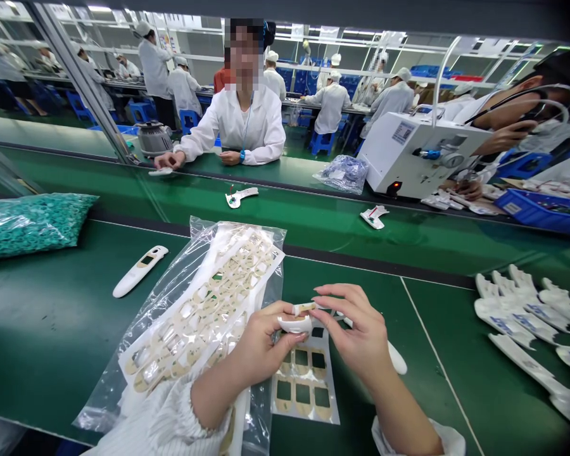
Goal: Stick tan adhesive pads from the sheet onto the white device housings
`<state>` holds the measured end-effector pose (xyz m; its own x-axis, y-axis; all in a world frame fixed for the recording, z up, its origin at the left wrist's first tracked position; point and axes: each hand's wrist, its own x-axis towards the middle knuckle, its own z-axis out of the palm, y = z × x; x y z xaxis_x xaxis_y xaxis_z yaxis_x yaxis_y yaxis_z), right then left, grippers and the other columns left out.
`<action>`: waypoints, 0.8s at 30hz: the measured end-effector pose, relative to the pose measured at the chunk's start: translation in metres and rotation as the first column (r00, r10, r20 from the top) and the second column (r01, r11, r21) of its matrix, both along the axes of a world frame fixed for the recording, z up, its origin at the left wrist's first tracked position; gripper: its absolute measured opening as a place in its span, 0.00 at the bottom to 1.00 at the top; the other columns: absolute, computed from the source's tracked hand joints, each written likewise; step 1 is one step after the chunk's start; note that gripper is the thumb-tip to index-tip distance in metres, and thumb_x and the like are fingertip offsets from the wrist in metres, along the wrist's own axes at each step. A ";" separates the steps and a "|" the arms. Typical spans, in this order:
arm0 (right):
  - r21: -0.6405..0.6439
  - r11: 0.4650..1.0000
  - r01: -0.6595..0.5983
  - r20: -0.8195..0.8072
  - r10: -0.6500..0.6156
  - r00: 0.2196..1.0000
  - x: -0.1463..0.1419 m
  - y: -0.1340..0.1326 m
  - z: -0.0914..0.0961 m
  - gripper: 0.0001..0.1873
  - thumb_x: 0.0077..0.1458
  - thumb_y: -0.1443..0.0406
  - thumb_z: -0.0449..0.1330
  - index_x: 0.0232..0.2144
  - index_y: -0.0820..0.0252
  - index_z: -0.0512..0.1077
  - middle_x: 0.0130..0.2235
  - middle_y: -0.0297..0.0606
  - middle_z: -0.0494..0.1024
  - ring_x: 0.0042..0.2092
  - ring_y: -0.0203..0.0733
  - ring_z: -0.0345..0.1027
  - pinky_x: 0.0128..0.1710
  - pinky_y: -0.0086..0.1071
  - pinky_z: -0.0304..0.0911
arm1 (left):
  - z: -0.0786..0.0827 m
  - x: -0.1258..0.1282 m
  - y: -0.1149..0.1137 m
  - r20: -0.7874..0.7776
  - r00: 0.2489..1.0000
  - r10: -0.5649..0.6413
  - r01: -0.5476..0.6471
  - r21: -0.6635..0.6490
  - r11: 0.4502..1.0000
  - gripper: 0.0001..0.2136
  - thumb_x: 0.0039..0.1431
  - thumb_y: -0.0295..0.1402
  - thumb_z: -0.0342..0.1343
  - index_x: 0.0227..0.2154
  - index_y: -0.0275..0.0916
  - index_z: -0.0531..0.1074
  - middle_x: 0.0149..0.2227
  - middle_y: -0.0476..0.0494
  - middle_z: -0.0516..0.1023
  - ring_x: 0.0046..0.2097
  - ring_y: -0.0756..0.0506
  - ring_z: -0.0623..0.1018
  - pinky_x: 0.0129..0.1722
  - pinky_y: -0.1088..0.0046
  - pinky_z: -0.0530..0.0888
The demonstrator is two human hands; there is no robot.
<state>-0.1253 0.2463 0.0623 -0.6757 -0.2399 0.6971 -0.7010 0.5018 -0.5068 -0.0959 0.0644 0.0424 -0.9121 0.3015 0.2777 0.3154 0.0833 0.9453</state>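
Note:
My left hand [261, 345] is closed around a small white plastic shell [294, 325], its thumb along the near side. At the shell's upper edge is a tan adhesive sticker [306, 307]. My right hand [356, 323] pinches the sticker's right end between thumb and fingers, the other fingers raised. Beneath both hands lies a sticker sheet [306, 376] with tan frames and square cut-outs. A white plastic housing [397, 358] is partly hidden behind my right hand. Left of the hands, a stack of sticker sheets [204, 304] lies on a clear plastic bag [137, 342].
A white housing [140, 271] and a bag of teal pieces [33, 225] lie left. Several white housings [522, 310] sit right. Two white parts [240, 196] [374, 216] rest on the green belt [304, 215]. Across it, a co-worker [247, 123] touches a white part; a white machine [418, 152] stands right.

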 end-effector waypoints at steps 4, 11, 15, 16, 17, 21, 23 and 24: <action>0.051 0.998 0.038 -0.109 -0.032 0.994 0.002 -0.003 0.001 0.11 0.49 0.75 0.63 0.34 0.56 0.75 0.38 0.40 0.76 0.42 0.43 0.67 0.38 0.40 0.69 | -0.003 0.000 0.002 0.116 0.993 0.032 -0.035 0.032 0.999 0.08 0.58 0.35 0.56 0.31 0.35 0.75 0.33 0.42 0.73 0.35 0.47 0.73 0.34 0.73 0.70; 0.099 0.991 0.091 -0.260 -0.063 0.964 0.003 -0.006 -0.003 0.15 0.46 0.78 0.63 0.35 0.59 0.75 0.38 0.42 0.76 0.42 0.45 0.67 0.38 0.41 0.69 | -0.004 0.000 0.003 0.319 0.944 -0.083 -0.014 0.290 0.957 0.09 0.56 0.35 0.59 0.34 0.33 0.76 0.39 0.38 0.75 0.36 0.45 0.76 0.36 0.69 0.75; 0.096 0.990 0.099 -0.263 -0.071 0.962 0.002 -0.008 -0.007 0.14 0.45 0.79 0.64 0.34 0.61 0.75 0.36 0.42 0.76 0.39 0.43 0.66 0.36 0.39 0.69 | -0.003 -0.001 0.005 0.379 0.917 -0.129 -0.021 0.368 0.930 0.09 0.54 0.35 0.61 0.34 0.33 0.76 0.37 0.41 0.77 0.36 0.46 0.77 0.37 0.71 0.75; 0.092 0.990 0.103 -0.270 -0.075 0.960 0.002 -0.008 -0.008 0.14 0.45 0.79 0.64 0.34 0.61 0.75 0.35 0.42 0.76 0.38 0.43 0.66 0.35 0.38 0.69 | -0.002 -0.001 0.005 0.396 0.907 -0.141 -0.026 0.388 0.921 0.09 0.54 0.35 0.61 0.34 0.34 0.76 0.36 0.42 0.78 0.36 0.47 0.77 0.37 0.72 0.75; 0.088 0.991 0.105 -0.277 -0.077 0.958 0.002 -0.008 -0.009 0.13 0.45 0.79 0.64 0.34 0.62 0.75 0.34 0.42 0.76 0.38 0.42 0.66 0.35 0.37 0.68 | -0.002 -0.002 0.005 0.411 0.899 -0.152 -0.031 0.407 0.913 0.09 0.53 0.35 0.62 0.33 0.34 0.76 0.35 0.43 0.79 0.36 0.47 0.77 0.38 0.73 0.75; 0.070 0.992 0.102 -0.289 -0.078 0.954 0.002 -0.010 -0.013 0.14 0.44 0.79 0.64 0.33 0.62 0.74 0.32 0.41 0.76 0.36 0.41 0.67 0.33 0.36 0.68 | 0.000 -0.003 0.005 0.465 0.870 -0.163 -0.065 0.436 0.898 0.11 0.51 0.37 0.64 0.33 0.34 0.76 0.33 0.44 0.80 0.36 0.48 0.77 0.39 0.74 0.74; 0.067 0.993 0.093 -0.288 -0.070 0.955 0.001 -0.010 -0.015 0.14 0.44 0.80 0.64 0.33 0.62 0.74 0.31 0.41 0.76 0.35 0.41 0.67 0.32 0.36 0.68 | 0.000 -0.004 0.004 0.486 0.862 -0.143 -0.082 0.413 0.907 0.13 0.49 0.39 0.64 0.34 0.34 0.76 0.33 0.43 0.80 0.36 0.46 0.78 0.39 0.72 0.74; 0.067 0.994 0.085 -0.286 -0.063 0.956 0.001 -0.010 -0.015 0.14 0.45 0.80 0.64 0.33 0.61 0.74 0.31 0.41 0.76 0.35 0.41 0.67 0.31 0.36 0.68 | 0.000 -0.005 0.004 0.493 0.861 -0.128 -0.092 0.399 0.912 0.15 0.49 0.41 0.65 0.34 0.34 0.76 0.33 0.42 0.80 0.36 0.45 0.78 0.39 0.71 0.75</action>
